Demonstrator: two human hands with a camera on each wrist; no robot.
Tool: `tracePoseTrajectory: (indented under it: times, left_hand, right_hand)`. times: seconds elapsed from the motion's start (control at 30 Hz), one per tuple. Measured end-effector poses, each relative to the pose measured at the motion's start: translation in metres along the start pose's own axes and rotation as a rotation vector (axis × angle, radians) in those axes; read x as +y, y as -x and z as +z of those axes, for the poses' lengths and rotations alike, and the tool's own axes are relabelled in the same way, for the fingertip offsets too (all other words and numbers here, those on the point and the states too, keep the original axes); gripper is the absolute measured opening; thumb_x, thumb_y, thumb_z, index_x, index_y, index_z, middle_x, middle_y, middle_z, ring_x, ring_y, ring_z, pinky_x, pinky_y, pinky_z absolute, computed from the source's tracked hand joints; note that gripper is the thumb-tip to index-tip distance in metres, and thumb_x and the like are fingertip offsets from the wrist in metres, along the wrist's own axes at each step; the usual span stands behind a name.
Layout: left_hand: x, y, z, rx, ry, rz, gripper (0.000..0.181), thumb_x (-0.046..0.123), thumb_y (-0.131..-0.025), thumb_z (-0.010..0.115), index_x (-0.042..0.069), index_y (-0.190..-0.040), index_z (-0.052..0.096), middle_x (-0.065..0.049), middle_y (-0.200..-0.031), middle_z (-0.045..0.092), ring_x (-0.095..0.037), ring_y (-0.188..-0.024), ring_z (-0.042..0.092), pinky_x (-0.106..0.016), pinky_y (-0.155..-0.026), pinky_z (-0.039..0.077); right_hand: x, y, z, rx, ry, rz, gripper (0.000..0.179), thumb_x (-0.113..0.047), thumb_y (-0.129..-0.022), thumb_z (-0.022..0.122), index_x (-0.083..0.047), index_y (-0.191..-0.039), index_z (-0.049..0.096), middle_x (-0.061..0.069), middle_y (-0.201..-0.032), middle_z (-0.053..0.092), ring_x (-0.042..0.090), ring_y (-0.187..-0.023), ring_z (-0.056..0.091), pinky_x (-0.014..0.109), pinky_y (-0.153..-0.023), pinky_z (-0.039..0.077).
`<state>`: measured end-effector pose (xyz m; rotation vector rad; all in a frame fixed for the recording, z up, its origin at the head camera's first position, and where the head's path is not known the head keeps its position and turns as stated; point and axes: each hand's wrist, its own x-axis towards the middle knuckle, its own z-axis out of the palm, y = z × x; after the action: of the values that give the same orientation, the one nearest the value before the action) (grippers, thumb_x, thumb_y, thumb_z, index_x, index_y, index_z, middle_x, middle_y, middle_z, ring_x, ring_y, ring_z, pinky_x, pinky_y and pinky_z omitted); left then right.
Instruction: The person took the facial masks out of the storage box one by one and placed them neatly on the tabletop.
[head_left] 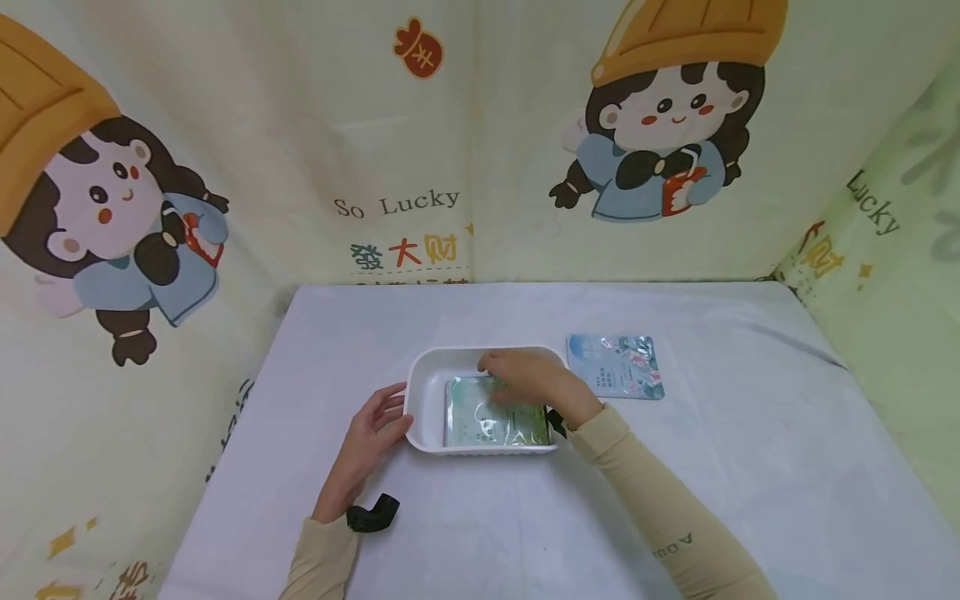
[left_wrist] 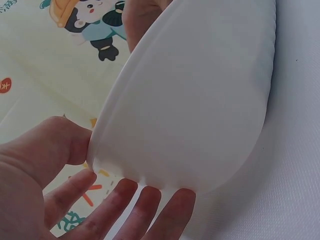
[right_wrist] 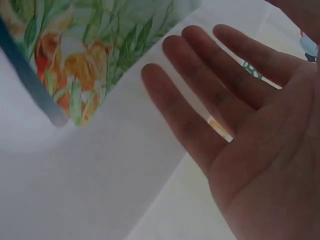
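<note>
A white plastic tray (head_left: 429,408) sits on the table, with a green foil sachet (head_left: 468,408) lying flat in it, seemingly on top of others. My left hand (head_left: 382,425) touches the tray's left end from outside. In the left wrist view, the thumb and fingertips of the left hand (left_wrist: 75,185) rest against the tray's end wall (left_wrist: 190,100). Over the sachet's far side reaches my right hand (head_left: 525,377). The right wrist view has the right hand (right_wrist: 250,125) with fingers extended beside the printed sachet (right_wrist: 90,55), nothing between them.
A blue floral sachet (head_left: 615,367) lies on the white tabletop (head_left: 465,533), just right of the tray. Behind the table hangs a cream curtain (head_left: 517,242) with cartoon prints. Each wrist wears a black strap, plainest at the left wrist (head_left: 372,512).
</note>
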<state>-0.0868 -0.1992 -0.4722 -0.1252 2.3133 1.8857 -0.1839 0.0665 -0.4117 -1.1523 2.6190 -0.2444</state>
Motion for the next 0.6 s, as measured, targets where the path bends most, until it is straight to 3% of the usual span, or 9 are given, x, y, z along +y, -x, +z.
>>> tracePoseTrajectory:
  times: [0.2, 0.6]
  left_hand:
    - [-0.003, 0.001, 0.001, 0.015, -0.008, -0.006, 0.053, 0.028, -0.083, 0.069, 0.027, -0.13, 0.046, -0.004, -0.125, 0.053, -0.022, -0.112, 0.053, -0.03, -0.083, 0.051]
    - [-0.004, 0.0, 0.002, 0.027, -0.048, -0.012, 0.055, 0.036, -0.081, 0.069, 0.031, -0.13, 0.045, 0.0, -0.124, 0.052, -0.019, -0.112, 0.053, -0.032, -0.085, 0.05]
  right_hand:
    - [-0.001, -0.003, 0.008, 0.012, -0.005, -0.036, 0.039, -0.028, -0.082, 0.069, -0.009, -0.113, 0.057, 0.001, -0.105, 0.056, 0.014, -0.092, 0.053, 0.03, -0.084, 0.046]
    - [-0.004, -0.006, 0.012, -0.027, 0.013, 0.03, 0.045, -0.024, -0.077, 0.074, -0.009, -0.115, 0.056, 0.002, -0.102, 0.049, 0.014, -0.089, 0.048, 0.028, -0.082, 0.045]
